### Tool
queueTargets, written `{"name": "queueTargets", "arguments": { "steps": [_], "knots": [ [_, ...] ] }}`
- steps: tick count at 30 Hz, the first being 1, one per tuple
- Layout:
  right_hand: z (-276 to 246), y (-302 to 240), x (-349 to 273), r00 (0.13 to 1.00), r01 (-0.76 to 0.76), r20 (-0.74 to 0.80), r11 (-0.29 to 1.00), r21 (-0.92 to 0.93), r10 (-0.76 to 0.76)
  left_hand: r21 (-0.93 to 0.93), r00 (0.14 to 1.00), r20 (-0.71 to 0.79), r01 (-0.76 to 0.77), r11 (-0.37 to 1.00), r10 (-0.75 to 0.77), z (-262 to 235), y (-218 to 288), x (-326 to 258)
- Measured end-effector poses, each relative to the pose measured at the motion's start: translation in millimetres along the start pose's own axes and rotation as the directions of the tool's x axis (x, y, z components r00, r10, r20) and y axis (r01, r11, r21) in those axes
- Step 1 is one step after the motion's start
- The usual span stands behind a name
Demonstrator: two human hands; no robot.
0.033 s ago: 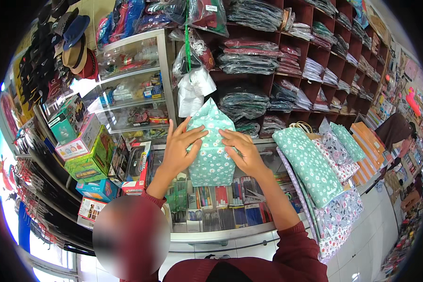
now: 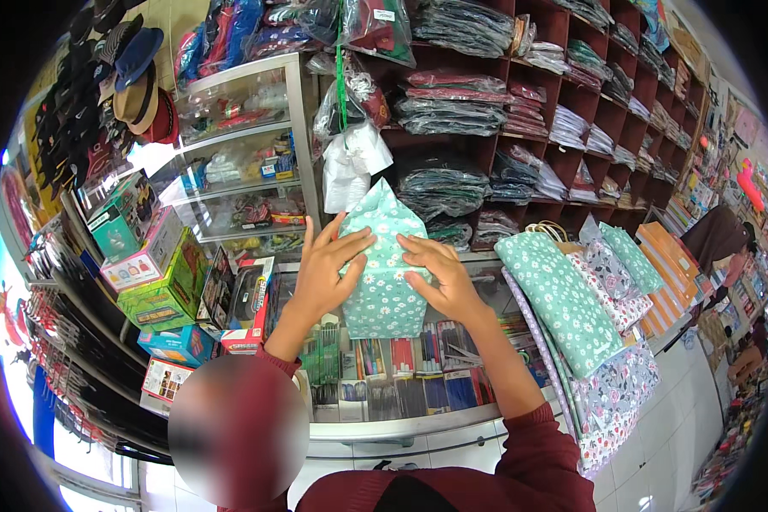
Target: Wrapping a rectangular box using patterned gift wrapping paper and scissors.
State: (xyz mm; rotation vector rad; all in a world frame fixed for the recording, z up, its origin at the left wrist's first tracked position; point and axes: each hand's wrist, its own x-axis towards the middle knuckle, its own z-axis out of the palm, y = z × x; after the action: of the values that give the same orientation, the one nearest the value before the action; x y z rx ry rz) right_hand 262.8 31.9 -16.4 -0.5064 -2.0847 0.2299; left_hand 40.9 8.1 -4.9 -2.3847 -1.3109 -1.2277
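Note:
A green floral paper parcel (image 2: 386,307), patterned with white daisies, lies on the glass counter in front of me. Its far end rises to a folded point, and a crease crosses its middle. My left hand (image 2: 326,263) rests on the parcel's left side, fingers stretched out over the paper and thumb near the crease. On the opposite side, my right hand (image 2: 442,277) lays its spread fingers on the upper right part, with the thumb lower down by the crease. What is inside the parcel is hidden by the paper.
The glass display counter (image 2: 418,427) holds pens and other stationery beneath its top. Stacked boxes (image 2: 166,290) stand at left. Folded green floral paper (image 2: 559,299) and other patterned sheets (image 2: 619,388) drape over the right end. White plastic bags (image 2: 354,162) hang behind the parcel.

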Motion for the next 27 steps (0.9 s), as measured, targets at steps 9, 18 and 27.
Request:
{"name": "queueTargets", "arguments": {
  "steps": [9,18,27],
  "knots": [
    [-7,0,7,0.996,0.007,0.094,0.998,-0.069,-0.001,0.084,0.964,0.223,-0.169,0.982,0.147,-16,5,14],
    [-7,-3,5,0.997,-0.01,0.081,1.0,0.013,0.008,-0.286,0.992,0.035,0.13,0.949,-0.125,-21,-23,8],
    [-1,1,1,0.996,-0.026,0.08,1.0,0.002,0.026,0.174,0.985,0.008,0.169,0.97,-0.173,-21,29,12]
  ]
}}
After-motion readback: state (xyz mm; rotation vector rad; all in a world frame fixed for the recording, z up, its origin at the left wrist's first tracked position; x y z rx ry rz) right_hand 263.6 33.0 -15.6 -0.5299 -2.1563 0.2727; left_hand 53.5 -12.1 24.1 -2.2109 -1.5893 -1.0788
